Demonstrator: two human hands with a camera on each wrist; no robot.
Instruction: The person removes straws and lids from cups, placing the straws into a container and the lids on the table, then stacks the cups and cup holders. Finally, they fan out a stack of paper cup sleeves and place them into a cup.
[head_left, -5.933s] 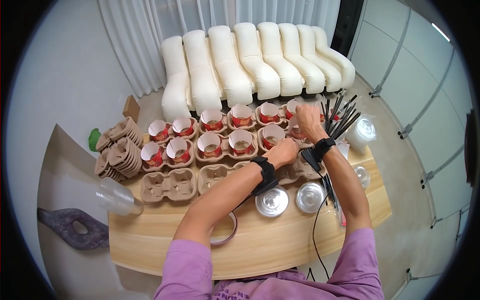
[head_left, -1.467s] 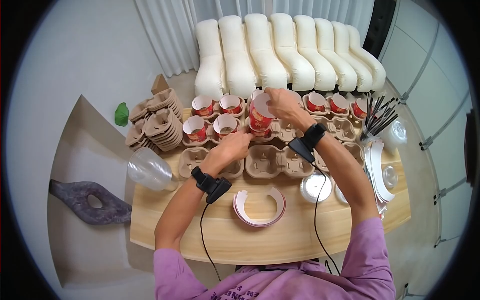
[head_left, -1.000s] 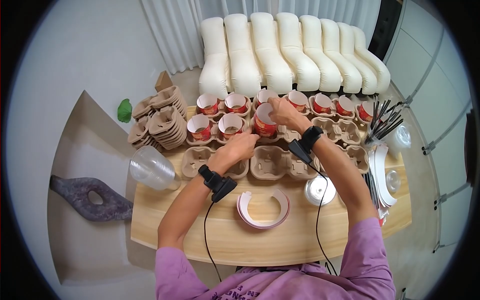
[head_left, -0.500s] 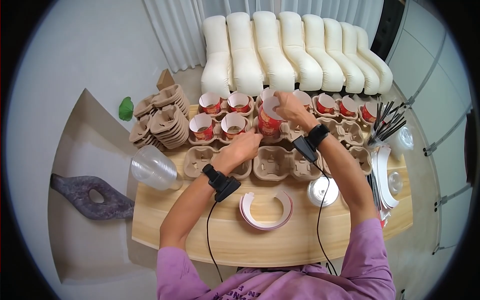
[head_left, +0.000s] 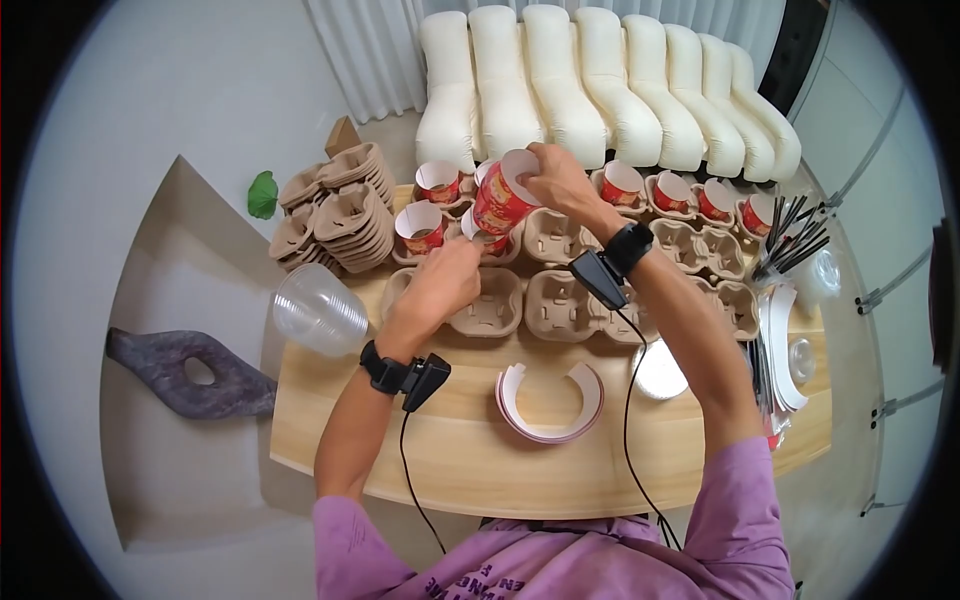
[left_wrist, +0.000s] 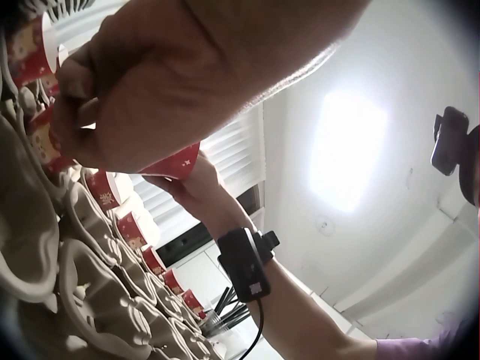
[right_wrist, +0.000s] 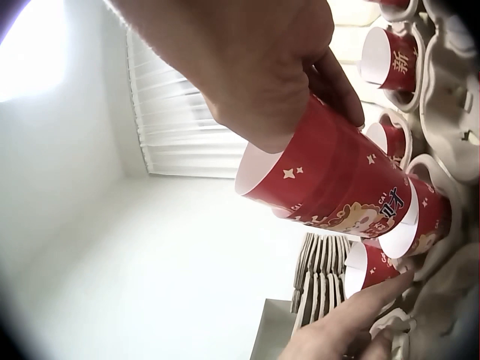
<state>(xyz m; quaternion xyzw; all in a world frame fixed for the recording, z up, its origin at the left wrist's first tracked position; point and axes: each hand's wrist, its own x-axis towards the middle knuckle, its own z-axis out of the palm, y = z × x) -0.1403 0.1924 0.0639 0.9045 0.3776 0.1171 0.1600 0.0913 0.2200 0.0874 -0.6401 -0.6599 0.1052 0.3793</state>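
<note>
My right hand (head_left: 570, 190) pinches a tilted red printed paper sleeve (head_left: 503, 200) near its white-lined rim, holding it above the cup carriers. Below it, my left hand (head_left: 440, 285) is at a red-wrapped cup (head_left: 490, 240) seated in a brown carrier (head_left: 486, 303). The right wrist view shows the left index finger (right_wrist: 382, 292) stretched along that cup's lower side. In the left wrist view the left hand (left_wrist: 142, 90) partly hides the red sleeve (left_wrist: 176, 161). More red-wrapped cups (head_left: 420, 228) (head_left: 622, 183) stand in carriers around both hands.
Stacked carriers (head_left: 350, 225) and nested clear cups (head_left: 318, 310) stand at the left. A curved paper strip (head_left: 550, 435) lies in front, near a clear lid (head_left: 662, 370). Black straws (head_left: 790, 240), flat white sleeves (head_left: 778, 350) and a bagged stack (head_left: 822, 275) are at the right.
Over the last half second my right hand has lifted the red sleeve out of the second carrier's area and moved it left, tilting it. My left hand has shifted left to the neighbouring cup.
</note>
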